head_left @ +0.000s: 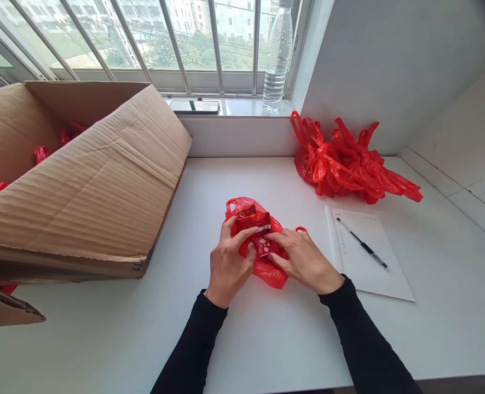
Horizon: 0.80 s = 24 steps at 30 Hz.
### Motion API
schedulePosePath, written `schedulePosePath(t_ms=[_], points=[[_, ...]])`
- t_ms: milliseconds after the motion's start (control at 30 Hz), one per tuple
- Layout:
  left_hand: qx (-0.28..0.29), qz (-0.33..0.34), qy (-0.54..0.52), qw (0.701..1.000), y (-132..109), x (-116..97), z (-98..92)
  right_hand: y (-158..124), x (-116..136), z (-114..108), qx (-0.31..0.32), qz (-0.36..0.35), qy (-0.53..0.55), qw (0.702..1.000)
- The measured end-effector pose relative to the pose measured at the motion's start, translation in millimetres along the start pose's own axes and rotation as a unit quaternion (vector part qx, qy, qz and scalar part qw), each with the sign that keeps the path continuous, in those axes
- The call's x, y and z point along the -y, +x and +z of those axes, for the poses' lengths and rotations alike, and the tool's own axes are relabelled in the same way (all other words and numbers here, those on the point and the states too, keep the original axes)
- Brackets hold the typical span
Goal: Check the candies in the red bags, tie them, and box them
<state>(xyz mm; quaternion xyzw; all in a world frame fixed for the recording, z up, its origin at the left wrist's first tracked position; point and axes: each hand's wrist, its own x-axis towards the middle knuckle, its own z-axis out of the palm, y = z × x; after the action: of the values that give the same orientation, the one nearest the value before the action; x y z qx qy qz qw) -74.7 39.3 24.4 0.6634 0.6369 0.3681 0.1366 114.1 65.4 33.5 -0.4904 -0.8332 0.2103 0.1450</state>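
A red plastic bag (272, 273) lies opened out on the white table, with several small shiny red packets on it. My left hand (231, 262) is at the bag's left side, its fingers closed around a red foil packet (255, 222). From the right, my right hand (302, 257) grips a second red packet (263, 246) with white markings between thumb and fingers. The fingers partly cover both packets. A further red packet (246, 211) shows just behind them, on the bag.
On the left stands a large open cardboard box (90, 180) with red bags inside. Tied red bags (341, 158) lie at the back right. Nearer are a paper booklet (384, 279) and a pen (365, 247). A water bottle (276, 60) and a phone (194, 107) rest on the windowsill.
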Motion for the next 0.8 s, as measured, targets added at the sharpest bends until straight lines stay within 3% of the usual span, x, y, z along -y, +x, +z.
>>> schedulePosePath(t_ms=[100,167,533,667,800], points=[[0.038,0.030,-0.003,0.999,-1,-1,-0.2,4,1,-1,-0.021,0.024,0.019,0.999],[0.035,0.033,-0.002,0.999,-2,-1,2.1,5,0,-3,-0.029,0.033,0.031,0.999],[-0.078,-0.030,0.002,0.996,1,-1,5.0,-9,-11,-12,0.027,0.049,-0.023,0.998],[-0.063,-0.001,0.006,0.998,-2,-3,5.9,-8,-6,-10,0.025,0.057,-0.010,0.998],[-0.001,0.054,0.019,0.998,-5,-4,7.6,-4,-2,-10,0.004,0.071,0.032,0.997]])
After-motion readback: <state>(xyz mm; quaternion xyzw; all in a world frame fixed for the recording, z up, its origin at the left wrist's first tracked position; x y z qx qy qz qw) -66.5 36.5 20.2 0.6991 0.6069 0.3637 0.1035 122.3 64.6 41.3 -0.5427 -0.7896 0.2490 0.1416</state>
